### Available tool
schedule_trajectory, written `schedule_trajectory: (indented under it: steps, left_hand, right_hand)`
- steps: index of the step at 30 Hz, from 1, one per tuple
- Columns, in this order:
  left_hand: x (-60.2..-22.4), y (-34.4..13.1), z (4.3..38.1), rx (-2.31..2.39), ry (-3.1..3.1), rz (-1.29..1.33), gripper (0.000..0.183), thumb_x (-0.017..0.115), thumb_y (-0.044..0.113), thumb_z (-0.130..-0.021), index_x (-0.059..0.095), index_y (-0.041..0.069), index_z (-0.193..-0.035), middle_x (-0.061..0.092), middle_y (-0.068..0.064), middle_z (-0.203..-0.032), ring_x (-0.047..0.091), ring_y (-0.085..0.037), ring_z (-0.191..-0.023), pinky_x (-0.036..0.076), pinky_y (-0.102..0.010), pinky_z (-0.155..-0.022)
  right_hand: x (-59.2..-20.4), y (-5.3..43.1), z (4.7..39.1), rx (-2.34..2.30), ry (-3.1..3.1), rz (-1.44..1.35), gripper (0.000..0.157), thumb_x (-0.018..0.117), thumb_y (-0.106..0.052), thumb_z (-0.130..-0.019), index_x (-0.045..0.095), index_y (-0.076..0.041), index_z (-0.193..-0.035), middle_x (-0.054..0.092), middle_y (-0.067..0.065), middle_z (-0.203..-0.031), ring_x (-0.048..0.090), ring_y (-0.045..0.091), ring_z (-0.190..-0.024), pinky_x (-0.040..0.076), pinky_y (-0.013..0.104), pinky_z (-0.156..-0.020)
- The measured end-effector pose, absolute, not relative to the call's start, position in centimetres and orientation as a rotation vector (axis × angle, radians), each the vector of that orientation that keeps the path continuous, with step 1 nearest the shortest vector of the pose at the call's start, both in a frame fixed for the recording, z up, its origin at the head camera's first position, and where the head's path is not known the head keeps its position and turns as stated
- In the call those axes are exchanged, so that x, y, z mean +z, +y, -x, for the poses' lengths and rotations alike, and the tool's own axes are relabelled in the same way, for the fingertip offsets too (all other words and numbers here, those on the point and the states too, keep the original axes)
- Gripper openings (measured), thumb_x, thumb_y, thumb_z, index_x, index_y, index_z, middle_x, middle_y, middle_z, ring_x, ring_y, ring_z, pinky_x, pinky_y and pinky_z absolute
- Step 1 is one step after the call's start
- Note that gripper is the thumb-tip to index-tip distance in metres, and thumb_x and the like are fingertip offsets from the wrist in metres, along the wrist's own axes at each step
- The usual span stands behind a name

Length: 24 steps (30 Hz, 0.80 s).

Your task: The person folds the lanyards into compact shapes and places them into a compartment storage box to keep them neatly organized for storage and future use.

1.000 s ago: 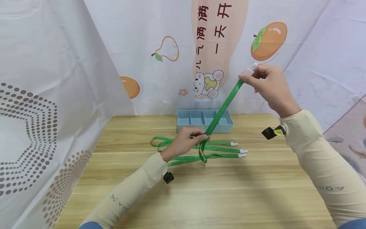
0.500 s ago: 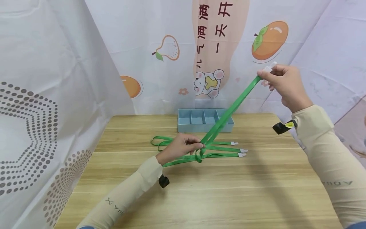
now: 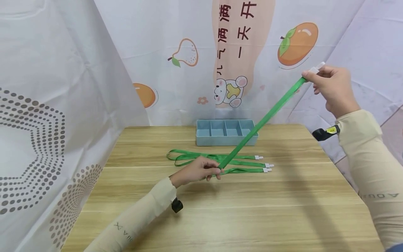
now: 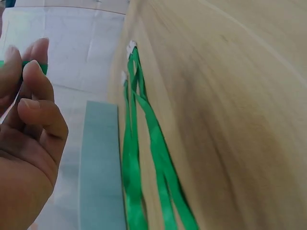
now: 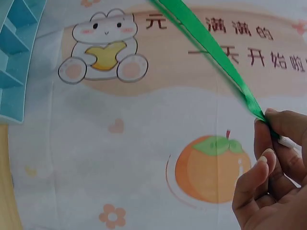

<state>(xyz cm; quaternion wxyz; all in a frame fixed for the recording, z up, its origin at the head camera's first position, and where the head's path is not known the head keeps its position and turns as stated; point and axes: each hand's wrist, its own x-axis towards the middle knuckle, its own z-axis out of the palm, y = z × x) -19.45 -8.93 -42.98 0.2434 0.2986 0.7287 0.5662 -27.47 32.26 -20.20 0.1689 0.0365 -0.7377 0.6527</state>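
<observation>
The right hand (image 3: 337, 85) has risen past the right end of the box (image 3: 226, 141), and the dangling loop is gone, so the green strap (image 3: 267, 114) looks straightened. That hand pinches its clip end; the left hand (image 3: 197, 170) pinches the other, before the box. Its long axis slants across the box's right end, clip (image 3: 315, 69) pointing up-right.

Wood-grain bench (image 3: 252, 210)
Three green lanyards (image 3: 247, 163) lie on it, white clips (image 3: 268, 165) toward the right; just beyond them stands a blue four-compartment tray (image 3: 225, 141).
</observation>
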Motion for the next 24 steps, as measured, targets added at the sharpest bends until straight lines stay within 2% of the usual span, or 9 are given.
schedule_trajectory:
  steps: [3, 7, 9, 14, 15, 19, 21, 24]
  left_hand:
    - [-43.4, -9.4, 19.5, 1.652, 1.994, -0.712, 0.022, 0.062, 0.028, -0.105, 0.074, 0.013, -0.115, 0.074, -0.009, -0.103, 0.05, -0.034, -0.067, 0.035, -0.03, -0.052]
    - [-43.1, -10.2, 19.5, 1.779, 2.066, -0.613, 0.028, 0.066, 0.032, -0.103, 0.077, 0.008, -0.111, 0.068, -0.006, -0.109, 0.043, -0.019, -0.061, 0.038, -0.03, -0.055]
    - [-42.9, -10.5, 19.5, 1.83, 2.086, -0.612, 0.027, 0.068, 0.032, -0.102, 0.078, 0.008, -0.107, 0.064, -0.012, -0.101, 0.04, -0.018, -0.057, 0.039, -0.03, -0.055]
    - [-43.0, -11.1, 19.4, 1.905, 2.11, -0.616, 0.024, 0.074, 0.029, -0.097, 0.077, 0.006, -0.104, 0.057, -0.011, -0.072, 0.04, -0.017, -0.054, 0.037, -0.032, -0.054]
    - [-43.0, -11.2, 19.3, 1.908, 2.114, -0.59, 0.025, 0.076, 0.029, -0.096, 0.077, 0.006, -0.106, 0.06, -0.006, -0.072, 0.04, -0.017, -0.055, 0.038, -0.031, -0.054]
    - [-43.7, -11.3, 19.1, 1.853, 2.14, -0.478, 0.033, 0.079, 0.025, -0.094, 0.071, 0.008, -0.12, 0.074, -0.004, -0.092, 0.047, -0.022, -0.06, 0.041, -0.035, -0.057]
    - [-44.2, -11.4, 19.0, 1.737, 2.189, -0.485, 0.032, 0.078, 0.024, -0.095, 0.07, 0.011, -0.123, 0.075, -0.003, -0.099, 0.055, -0.027, -0.068, 0.047, -0.039, -0.06]
    - [-44.9, -11.3, 19.1, 1.492, 2.313, -0.605, 0.027, 0.077, 0.026, -0.095, 0.072, 0.016, -0.12, 0.073, 0.0, -0.103, 0.063, -0.025, -0.08, 0.053, -0.041, -0.068]
  right_hand:
    - [-20.6, 33.7, 27.5, 1.823, -2.145, -0.039, 0.014, 0.087, -0.017, -0.085, 0.077, -0.007, -0.087, 0.068, -0.006, -0.084, 0.05, 0.01, -0.064, 0.046, 0.018, -0.049]
    - [-21.5, 35.5, 27.3, 1.764, -2.246, 0.062, 0.014, 0.085, -0.024, -0.087, 0.079, -0.011, -0.088, 0.065, -0.008, -0.093, 0.05, 0.01, -0.069, 0.047, 0.018, -0.052]
    - [-22.0, 36.3, 27.1, 1.756, -2.288, 0.116, 0.016, 0.085, -0.028, -0.087, 0.08, -0.013, -0.089, 0.062, -0.008, -0.099, 0.05, 0.01, -0.071, 0.048, 0.019, -0.054]
    - [-22.9, 36.9, 26.9, 1.902, -2.252, 0.134, 0.021, 0.087, -0.027, -0.084, 0.08, -0.011, -0.094, 0.059, -0.005, -0.106, 0.051, 0.011, -0.077, 0.05, 0.02, -0.057]
    - [-23.0, 36.7, 27.0, 1.95, -2.219, 0.102, 0.02, 0.087, -0.025, -0.085, 0.08, -0.009, -0.094, 0.06, -0.004, -0.105, 0.051, 0.011, -0.077, 0.05, 0.02, -0.057]
    - [-22.2, 34.8, 26.8, 2.101, -2.09, -0.066, 0.017, 0.086, -0.014, -0.085, 0.076, -0.003, -0.094, 0.062, -0.001, -0.097, 0.052, 0.011, -0.07, 0.048, 0.021, -0.053]
    - [-21.2, 33.2, 26.5, 2.145, -2.048, -0.153, 0.018, 0.086, -0.01, -0.085, 0.072, 0.0, -0.091, 0.061, 0.001, -0.091, 0.051, 0.012, -0.066, 0.047, 0.022, -0.051]
    - [-19.4, 30.6, 25.8, 2.131, -2.051, -0.26, 0.021, 0.087, -0.007, -0.084, 0.068, 0.002, -0.088, 0.066, 0.002, -0.085, 0.051, 0.013, -0.06, 0.047, 0.022, -0.051]
